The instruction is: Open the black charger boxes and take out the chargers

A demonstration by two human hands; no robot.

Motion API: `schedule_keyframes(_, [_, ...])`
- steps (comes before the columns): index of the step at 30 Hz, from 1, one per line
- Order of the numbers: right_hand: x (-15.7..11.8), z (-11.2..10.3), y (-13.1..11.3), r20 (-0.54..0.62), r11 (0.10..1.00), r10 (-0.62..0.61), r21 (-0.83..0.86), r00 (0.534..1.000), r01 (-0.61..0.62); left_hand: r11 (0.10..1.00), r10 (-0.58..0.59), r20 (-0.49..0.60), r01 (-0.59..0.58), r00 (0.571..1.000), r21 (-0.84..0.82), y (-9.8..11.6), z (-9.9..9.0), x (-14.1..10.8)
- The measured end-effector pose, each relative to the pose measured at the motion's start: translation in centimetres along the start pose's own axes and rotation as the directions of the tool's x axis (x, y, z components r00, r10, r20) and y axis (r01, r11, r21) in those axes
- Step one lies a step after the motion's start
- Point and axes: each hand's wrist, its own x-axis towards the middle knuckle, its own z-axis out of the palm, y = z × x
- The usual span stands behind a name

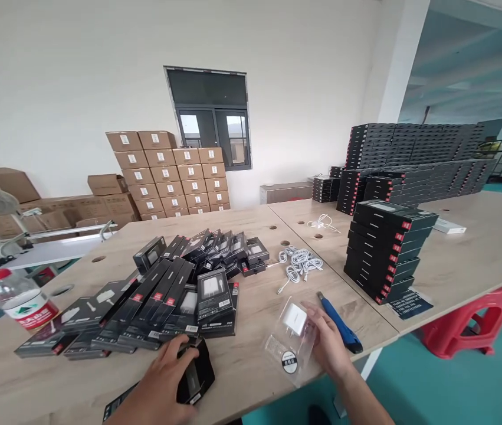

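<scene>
My right hand (328, 339) pinches the edge of a clear plastic blister tray (300, 372). A white charger plug (295, 319) sits in its upper part, with a round black-and-white sticker below. Close to that hand, on its right, lies a blue utility knife (340, 323). Near the table's front edge my left hand (166, 378) curls its fingers over a small black box (197, 372), whose flap looks raised. Part of the box is hidden under the hand. Just beyond it, many black charger boxes (162, 289) lie in a loose pile.
White cables (299, 261) lie coiled mid-table. A tall stack of black boxes (386, 251) stands on the right, with long rows of boxes (414, 147) behind. A water bottle (20, 300) is at the left. Cartons (166, 174) line the wall; a red stool (467, 324) stands right.
</scene>
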Motion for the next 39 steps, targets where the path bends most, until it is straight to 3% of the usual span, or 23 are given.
schedule_keyframes(3, [-0.1, 0.4, 0.3, -0.045, 0.996, 0.079, 0.054, 0.996, -0.076, 0.999, 0.01, 0.012, -0.01, 1.0, -0.043, 0.2, 0.1, -0.4])
schedule_keyframes(6, [-1.1, 1.7, 0.8, -0.041, 0.985, 0.154, 0.087, 0.987, -0.15, 0.991, 0.057, 0.01, -0.055, 0.998, -0.119, 2.3, 0.2, -0.9])
schedule_keyframes(11, [-4.2, 5.6, 0.7, -0.088, 0.964, 0.047, 0.264, 0.995, -0.022, 0.978, 0.144, 0.024, -0.139, 0.989, -0.154, 6.9, 0.3, -0.7])
schedule_keyframes(15, [-6.0, 7.0, 0.9, -0.126, 0.975, -0.054, 0.207, 0.991, 0.079, 0.99, 0.116, -0.049, -0.119, 0.992, -0.077, 8.3, 0.6, 0.2])
schedule_keyframes(19, [-6.9, 6.1, 2.1, -0.085, 0.992, -0.032, 0.122, 0.996, 0.042, 0.99, 0.139, -0.17, -0.14, 0.976, 0.006, 8.4, 0.8, 1.1])
schedule_keyframes(23, [-7.3, 5.0, 2.6, -0.041, 0.999, 0.01, 0.054, 0.999, -0.007, 0.983, 0.182, -0.205, -0.181, 0.962, 0.024, 7.7, 0.6, 1.5])
schedule_keyframes(29, [-8.8, 4.8, 2.4, 0.03, 0.991, 0.13, -0.006, 0.991, -0.13, 0.955, 0.295, -0.145, -0.297, 0.945, 0.003, 6.8, 0.8, 1.7])
schedule_keyframes(33, [-8.7, 4.3, 1.5, 0.137, 0.983, 0.159, 0.069, 0.978, -0.17, 0.94, 0.324, -0.14, -0.335, 0.936, -0.064, 6.9, 0.5, 1.7])
schedule_keyframes(36, [-7.5, 3.3, 0.1, 0.243, 0.962, 0.218, 0.112, 0.945, -0.25, 0.927, 0.336, -0.1, -0.347, 0.937, -0.141, 7.3, -0.4, 1.5])
schedule_keyframes(39, [-6.6, 2.9, -0.8, 0.41, 0.949, 0.307, -0.069, 0.859, -0.306, 0.904, 0.377, -0.02, -0.373, 0.926, -0.208, 8.2, -1.2, 1.5])
